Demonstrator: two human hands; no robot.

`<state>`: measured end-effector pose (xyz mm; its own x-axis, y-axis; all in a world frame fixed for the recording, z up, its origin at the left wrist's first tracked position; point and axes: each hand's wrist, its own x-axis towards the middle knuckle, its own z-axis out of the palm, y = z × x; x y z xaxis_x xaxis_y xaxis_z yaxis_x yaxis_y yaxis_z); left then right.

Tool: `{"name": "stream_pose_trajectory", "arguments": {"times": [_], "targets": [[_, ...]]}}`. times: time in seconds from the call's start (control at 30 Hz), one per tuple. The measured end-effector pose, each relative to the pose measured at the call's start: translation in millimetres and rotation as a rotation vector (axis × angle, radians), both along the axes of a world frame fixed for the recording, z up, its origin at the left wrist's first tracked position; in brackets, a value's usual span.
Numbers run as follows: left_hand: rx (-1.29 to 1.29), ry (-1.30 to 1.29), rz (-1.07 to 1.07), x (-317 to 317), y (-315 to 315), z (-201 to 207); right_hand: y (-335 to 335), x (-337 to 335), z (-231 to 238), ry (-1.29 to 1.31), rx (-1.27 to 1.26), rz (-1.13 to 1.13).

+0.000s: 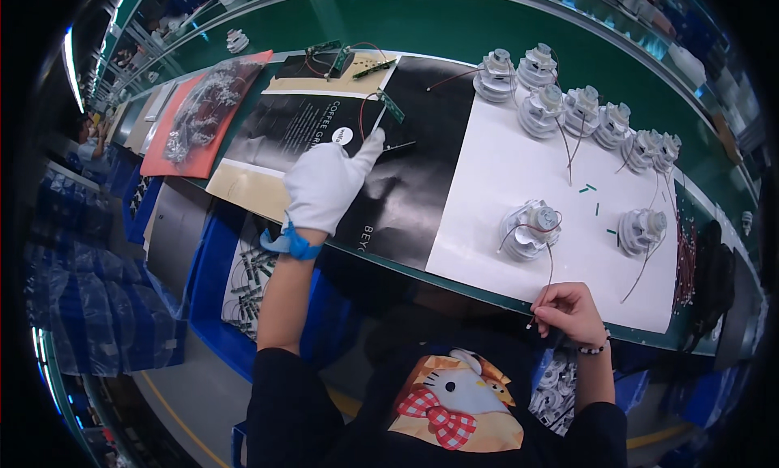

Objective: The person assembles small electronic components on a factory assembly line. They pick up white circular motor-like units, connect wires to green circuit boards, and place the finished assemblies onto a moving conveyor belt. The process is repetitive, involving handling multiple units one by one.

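Note:
My left hand (324, 186), in a white glove with a blue wrist strap, reaches over the black printed sheet (422, 176). Its fingers are drawn together at one end of a thin dark strip (399, 147), which looks like a circuit board seen edge-on. Just beyond the fingertips is a small green circuit board (392, 107) with a red wire looping toward the glove. Bare and closed, my right hand (570, 312) pinches a thin wire (550, 267) near its white connector end, at the table's front edge. That wire comes from a white motor-like unit (531, 229) standing on the white sheet (487, 192).
Several similar white units (581, 109) with wires stand along the sheet's far side; one more (642, 229) sits at right. Small green pieces (597, 209) lie between. Wires (686, 257) are bundled at far right. Blue bins (213, 294) and a bagged heap (203, 115) are left.

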<state>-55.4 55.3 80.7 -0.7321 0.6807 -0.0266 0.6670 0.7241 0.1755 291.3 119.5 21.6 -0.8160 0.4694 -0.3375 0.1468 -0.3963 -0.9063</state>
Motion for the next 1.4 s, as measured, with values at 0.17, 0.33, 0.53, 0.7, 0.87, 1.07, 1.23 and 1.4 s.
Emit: {"name": "stream_pose_trajectory", "arguments": {"times": [0.17, 0.33, 0.53, 0.7, 0.87, 1.07, 1.23, 1.4], "targets": [[-0.004, 0.093, 0.048, -16.7, 41.9, -40.4, -2.0, -3.4, 0.3, 0.005, 0.015, 0.000], [-0.085, -0.008, -0.033, -20.8, 54.6, -19.3, -3.8, -2.7, -1.4, 0.022, -0.005, -0.019], [0.047, 0.103, -0.055, -10.9, 79.3, -36.6, -12.0, -14.6, -3.9, 0.131, -0.115, -0.079], [0.126, 0.105, -0.214, -9.8, 88.0, -56.4, -14.6, -18.0, -0.4, 0.133, -0.237, -0.056], [0.145, -0.137, -0.239, 3.5, 77.9, -45.4, -22.7, -19.2, -1.8, 0.188, -0.208, -0.024], [0.244, 0.263, -0.200, 26.2, 68.8, -56.7, -25.5, -24.7, -3.5, 0.231, -0.245, -0.003], [0.215, 0.009, -0.279, 11.4, 65.9, -54.9, -25.8, -27.0, -0.2, 0.233, -0.246, 0.010], [0.323, -0.676, -0.284, 50.2, 15.6, -24.6, -28.7, -28.9, 1.3, 0.393, -0.051, -0.206]]}}
